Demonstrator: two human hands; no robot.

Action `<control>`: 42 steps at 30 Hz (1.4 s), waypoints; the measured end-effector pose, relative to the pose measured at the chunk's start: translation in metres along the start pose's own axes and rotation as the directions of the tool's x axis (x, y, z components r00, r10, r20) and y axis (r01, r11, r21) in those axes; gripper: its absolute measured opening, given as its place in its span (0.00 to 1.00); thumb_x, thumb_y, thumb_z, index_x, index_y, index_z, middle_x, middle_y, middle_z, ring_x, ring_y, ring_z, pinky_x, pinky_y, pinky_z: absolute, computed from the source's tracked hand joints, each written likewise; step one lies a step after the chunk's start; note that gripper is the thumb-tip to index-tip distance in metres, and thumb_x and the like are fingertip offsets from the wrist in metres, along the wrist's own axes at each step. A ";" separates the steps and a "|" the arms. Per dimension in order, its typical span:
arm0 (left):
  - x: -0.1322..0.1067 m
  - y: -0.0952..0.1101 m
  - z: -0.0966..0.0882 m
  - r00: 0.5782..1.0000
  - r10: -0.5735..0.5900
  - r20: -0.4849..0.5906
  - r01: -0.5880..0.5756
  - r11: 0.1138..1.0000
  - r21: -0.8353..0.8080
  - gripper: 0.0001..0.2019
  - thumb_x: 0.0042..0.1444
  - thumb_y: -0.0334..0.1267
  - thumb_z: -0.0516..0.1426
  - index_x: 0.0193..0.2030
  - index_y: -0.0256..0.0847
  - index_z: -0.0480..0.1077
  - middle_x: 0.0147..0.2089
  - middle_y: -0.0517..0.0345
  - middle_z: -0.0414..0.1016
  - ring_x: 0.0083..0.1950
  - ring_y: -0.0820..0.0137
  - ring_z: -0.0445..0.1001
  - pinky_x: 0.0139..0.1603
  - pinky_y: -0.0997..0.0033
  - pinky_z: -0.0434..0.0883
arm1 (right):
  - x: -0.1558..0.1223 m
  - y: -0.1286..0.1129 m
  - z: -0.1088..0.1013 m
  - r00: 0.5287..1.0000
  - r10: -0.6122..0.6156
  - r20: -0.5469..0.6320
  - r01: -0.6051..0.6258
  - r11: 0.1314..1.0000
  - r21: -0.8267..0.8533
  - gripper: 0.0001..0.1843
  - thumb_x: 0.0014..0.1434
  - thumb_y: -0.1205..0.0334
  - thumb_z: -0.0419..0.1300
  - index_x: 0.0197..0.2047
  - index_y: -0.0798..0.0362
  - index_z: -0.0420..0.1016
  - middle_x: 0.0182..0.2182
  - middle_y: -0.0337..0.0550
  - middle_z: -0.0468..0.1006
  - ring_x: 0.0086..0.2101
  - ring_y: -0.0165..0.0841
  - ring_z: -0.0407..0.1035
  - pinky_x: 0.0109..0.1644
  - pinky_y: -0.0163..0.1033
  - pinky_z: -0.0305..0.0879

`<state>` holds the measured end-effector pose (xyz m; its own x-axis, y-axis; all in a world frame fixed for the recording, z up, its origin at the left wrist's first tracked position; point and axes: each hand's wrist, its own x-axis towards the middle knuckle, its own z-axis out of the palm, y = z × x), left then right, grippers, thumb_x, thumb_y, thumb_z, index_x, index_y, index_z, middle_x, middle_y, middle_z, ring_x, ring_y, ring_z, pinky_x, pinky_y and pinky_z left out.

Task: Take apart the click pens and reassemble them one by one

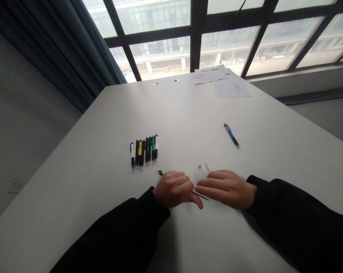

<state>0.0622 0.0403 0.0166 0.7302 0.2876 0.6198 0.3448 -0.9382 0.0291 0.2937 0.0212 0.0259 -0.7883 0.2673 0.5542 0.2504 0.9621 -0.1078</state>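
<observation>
My left hand (175, 188) is closed round a green pen body (161, 173) whose tip pokes out past the knuckles at upper left. A thin dark refill (200, 196) sticks out of the hand to the right. My right hand (226, 188) lies beside it with fingers together, its fingertips touching the refill. Two tiny loose pen parts (203, 166) lie on the white table (103, 178) just beyond the hands. A row of several pens (144, 151) lies side by side to the upper left.
A single blue pen (232, 135) lies apart at upper right. Paper sheets (219, 80) rest at the table's far edge by the window, with two small round discs (166, 82) to their left. A dark curtain hangs at far left.
</observation>
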 end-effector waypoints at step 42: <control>0.000 -0.003 0.006 0.952 0.122 0.282 -0.048 0.966 -0.256 0.13 0.65 0.42 0.56 0.49 0.34 0.69 0.40 0.53 0.76 0.37 0.70 0.70 0.41 0.69 0.71 | -0.049 0.018 -0.022 0.956 0.208 0.208 -0.206 0.978 -0.028 0.13 0.64 0.71 0.53 0.50 0.57 0.73 0.43 0.53 0.78 0.48 0.39 0.70 0.51 0.47 0.70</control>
<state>0.0645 0.0438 0.0118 0.9032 0.2132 0.3724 0.1468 -0.9690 0.1987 0.3490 0.0240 0.0156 -0.8184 0.4664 0.3357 0.4232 0.8844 -0.1970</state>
